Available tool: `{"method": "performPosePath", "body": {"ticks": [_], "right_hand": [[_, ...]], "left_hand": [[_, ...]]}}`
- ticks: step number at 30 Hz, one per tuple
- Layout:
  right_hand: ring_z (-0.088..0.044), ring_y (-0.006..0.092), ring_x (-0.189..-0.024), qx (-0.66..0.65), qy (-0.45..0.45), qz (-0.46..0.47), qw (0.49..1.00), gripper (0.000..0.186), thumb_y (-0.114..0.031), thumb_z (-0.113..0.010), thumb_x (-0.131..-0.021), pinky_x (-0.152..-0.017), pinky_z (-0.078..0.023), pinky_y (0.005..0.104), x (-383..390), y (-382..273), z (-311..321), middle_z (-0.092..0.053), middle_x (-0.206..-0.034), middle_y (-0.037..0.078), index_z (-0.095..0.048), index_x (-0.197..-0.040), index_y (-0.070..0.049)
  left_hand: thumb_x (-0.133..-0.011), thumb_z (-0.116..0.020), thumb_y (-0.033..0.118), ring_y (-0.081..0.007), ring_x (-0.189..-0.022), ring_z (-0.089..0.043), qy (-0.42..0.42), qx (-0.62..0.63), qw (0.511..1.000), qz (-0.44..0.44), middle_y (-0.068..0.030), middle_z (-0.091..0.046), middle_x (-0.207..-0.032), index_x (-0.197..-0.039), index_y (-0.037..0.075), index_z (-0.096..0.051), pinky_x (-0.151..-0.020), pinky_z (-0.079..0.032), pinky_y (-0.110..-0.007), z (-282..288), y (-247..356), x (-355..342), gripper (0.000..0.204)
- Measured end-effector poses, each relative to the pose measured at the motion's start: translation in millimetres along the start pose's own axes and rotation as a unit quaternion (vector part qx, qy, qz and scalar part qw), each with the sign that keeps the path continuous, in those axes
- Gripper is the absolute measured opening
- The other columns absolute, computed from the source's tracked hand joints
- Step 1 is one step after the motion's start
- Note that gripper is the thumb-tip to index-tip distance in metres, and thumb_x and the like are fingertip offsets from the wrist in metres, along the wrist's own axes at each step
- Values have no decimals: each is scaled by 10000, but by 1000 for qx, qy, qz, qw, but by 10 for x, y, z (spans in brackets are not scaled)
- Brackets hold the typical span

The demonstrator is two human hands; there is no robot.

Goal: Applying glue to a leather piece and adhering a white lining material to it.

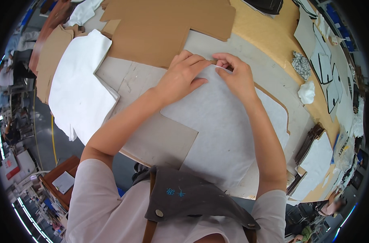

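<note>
A thin white cut sheet [217, 121] lies in front of me, its far corner under both hands. My left hand [184, 75] is bent over that edge, fingertips at the corner and thumb on the sheet; it looks closed on it. My right hand [236, 75] pinches the edge close beside the left fingertips, thumb and index finger together. What lies under the fingertips is partly hidden. Along the right side of the white sheet, a brown edge shows from beneath another white layer [271, 113].
Large brown panels [156, 30] lie beyond my hands. A stack of white cut sheets [77, 81] is at the left. To the right are a crumpled white piece [306, 92], a grey speckled clump [301, 65] and stacked dark-edged pieces [314, 158]. A grey board [160, 135] covers the near table.
</note>
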State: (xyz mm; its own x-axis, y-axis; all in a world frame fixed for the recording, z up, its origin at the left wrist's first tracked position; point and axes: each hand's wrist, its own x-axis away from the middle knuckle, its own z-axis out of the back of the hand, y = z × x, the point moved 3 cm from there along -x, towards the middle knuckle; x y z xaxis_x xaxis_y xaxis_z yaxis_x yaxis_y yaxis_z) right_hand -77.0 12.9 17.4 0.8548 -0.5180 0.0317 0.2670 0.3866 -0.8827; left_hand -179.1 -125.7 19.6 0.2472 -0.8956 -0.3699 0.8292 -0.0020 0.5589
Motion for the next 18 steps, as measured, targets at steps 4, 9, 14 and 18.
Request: {"method": "performPosePath", "body": {"ticks": [4,9,14,18], "right_hand": [[-577,196,-878,-65,0,90,994,316,60,-600,-781,-820,-500,329,88,-104,32,-628,-858,36,-653,-1068,-62],[-549,210,-917,-6,-27,161,986,332,66,-608,-775,-815,-470,328,162,-130,112,-619,-863,24,-658,-1069,-80],[-541,220,-891,-16,18,144,989,309,48,-620,-775,-769,-463,334,109,-29,76,-621,-860,23,-655,-1053,-82],[-539,219,-872,50,45,147,987,288,27,-630,-770,-789,-437,348,69,52,44,-625,-864,17,-649,-1036,-83]], "left_hand": [[-684,-766,103,-248,-987,-500,-21,-29,999,11,-30,-601,-1080,-1090,79,-626,-895,-407,-369,-32,-48,-48,430],[-681,-772,100,-246,-960,-498,-23,15,999,25,-33,-589,-1022,-1045,94,-633,-879,-408,-368,-30,-89,-48,390],[-714,-766,70,-263,-920,-485,-49,42,992,108,-52,-557,-944,-985,52,-631,-804,-443,-336,13,-158,29,303],[-709,-753,41,-253,-927,-488,22,3,996,85,-42,-572,-983,-997,62,-637,-805,-433,-336,122,-43,74,311]]}}
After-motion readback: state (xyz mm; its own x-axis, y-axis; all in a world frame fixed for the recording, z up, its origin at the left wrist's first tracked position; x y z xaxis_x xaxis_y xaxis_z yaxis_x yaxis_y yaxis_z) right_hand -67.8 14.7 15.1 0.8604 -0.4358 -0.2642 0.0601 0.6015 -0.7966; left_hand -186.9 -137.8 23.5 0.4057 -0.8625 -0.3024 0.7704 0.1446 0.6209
